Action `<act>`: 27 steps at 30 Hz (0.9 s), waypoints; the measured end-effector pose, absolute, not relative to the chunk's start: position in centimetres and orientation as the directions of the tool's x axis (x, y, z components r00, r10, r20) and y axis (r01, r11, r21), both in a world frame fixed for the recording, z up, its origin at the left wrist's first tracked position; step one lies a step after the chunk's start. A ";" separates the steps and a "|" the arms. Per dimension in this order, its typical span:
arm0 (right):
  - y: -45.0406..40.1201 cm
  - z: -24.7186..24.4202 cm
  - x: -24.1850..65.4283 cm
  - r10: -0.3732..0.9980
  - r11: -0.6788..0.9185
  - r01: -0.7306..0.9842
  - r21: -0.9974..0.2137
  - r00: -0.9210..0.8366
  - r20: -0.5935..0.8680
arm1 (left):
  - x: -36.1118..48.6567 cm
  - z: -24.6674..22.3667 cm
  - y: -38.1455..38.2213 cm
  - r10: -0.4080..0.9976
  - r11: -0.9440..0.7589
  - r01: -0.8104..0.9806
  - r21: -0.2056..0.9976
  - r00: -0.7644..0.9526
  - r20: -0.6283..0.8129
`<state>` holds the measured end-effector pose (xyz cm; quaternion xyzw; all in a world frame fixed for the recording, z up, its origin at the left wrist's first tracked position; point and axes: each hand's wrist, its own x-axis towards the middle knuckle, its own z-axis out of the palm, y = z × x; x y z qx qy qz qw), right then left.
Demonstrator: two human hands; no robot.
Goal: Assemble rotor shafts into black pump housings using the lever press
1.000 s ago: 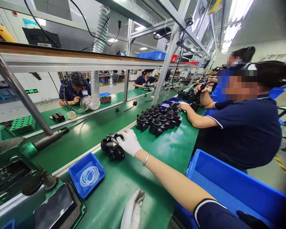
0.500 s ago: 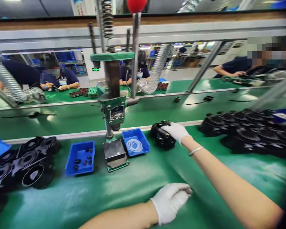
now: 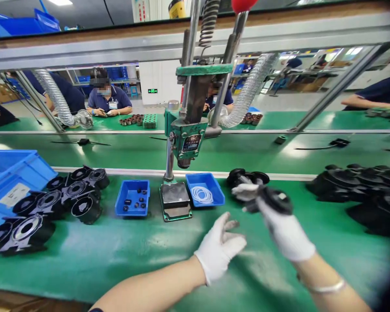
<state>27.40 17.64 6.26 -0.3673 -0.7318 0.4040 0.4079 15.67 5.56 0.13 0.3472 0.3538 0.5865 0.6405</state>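
My right hand (image 3: 289, 232), in a white glove, grips a round black plastic part (image 3: 279, 200) and holds it above the bench, smeared by motion. Just behind it lie several more black parts (image 3: 242, 175), partly hidden by the fingers. My left hand (image 3: 219, 249), also gloved, hovers over the green mat with its fingers apart and nothing in it. Nearest to that hand is a blue tray (image 3: 220, 200) with white rings (image 3: 202, 195). To the tray's left stands a hand press (image 3: 190, 138) with a metal block (image 3: 174, 193) on its base.
A second blue tray (image 3: 119, 208) holds small black pieces. Black housings (image 3: 48, 201) cluster at the left beside a large blue bin (image 3: 6, 173). More black parts (image 3: 347, 182) line the right side. Across the bench sits a co-worker (image 3: 108, 97).
My right hand has drawn back toward me from the black parts with one in its grip. My left hand has opened and moved forward. The view has swung left.
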 end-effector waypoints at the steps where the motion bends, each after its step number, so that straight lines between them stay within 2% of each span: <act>1: 15.4 4.8 26.7 0.846 0.373 0.178 -0.911 -0.468 0.255 | 14.8 0.9 5.2 0.997 0.068 -0.518 0.853 0.058 -0.044; 3: 11.5 1.9 25.0 0.824 0.252 0.078 -0.965 -0.539 0.172 | 13.3 1.7 4.2 0.994 0.109 -0.470 0.876 0.043 -0.101; 5: 8.8 -0.3 23.8 0.803 0.173 0.047 -0.984 -0.585 0.114 | 11.8 1.6 2.8 0.984 0.170 -0.387 0.906 0.011 -0.180; 8: 7.5 -1.6 23.2 0.668 0.143 0.146 -0.979 -0.744 -0.013 | 9.1 0.9 0.3 0.973 0.216 -0.279 0.936 -0.021 -0.231; 10: 7.6 -1.5 23.4 0.570 0.076 0.163 -0.984 -0.817 -0.091 | 7.2 0.8 -1.1 0.967 0.238 -0.082 0.968 -0.073 -0.244; 12: 7.8 -1.2 23.7 0.567 -0.041 0.052 -0.998 -0.821 -0.066 | 5.5 1.4 -2.0 0.960 0.263 0.124 0.957 -0.127 -0.248; 14: 7.9 -1.0 23.6 0.607 -0.114 -0.098 -0.989 -0.795 0.009 | 4.4 2.1 -2.5 0.962 0.265 0.231 0.936 -0.135 -0.239; 17: 7.6 -0.8 23.0 0.621 -0.123 -0.182 -0.976 -0.781 0.067 | 3.7 3.1 -2.7 0.969 0.243 0.279 0.929 -0.117 -0.218; 27: 6.7 0.0 22.7 0.636 -0.128 -0.131 -0.983 -0.771 0.020 | 3.5 3.6 -2.8 0.973 0.230 0.313 0.921 -0.098 -0.210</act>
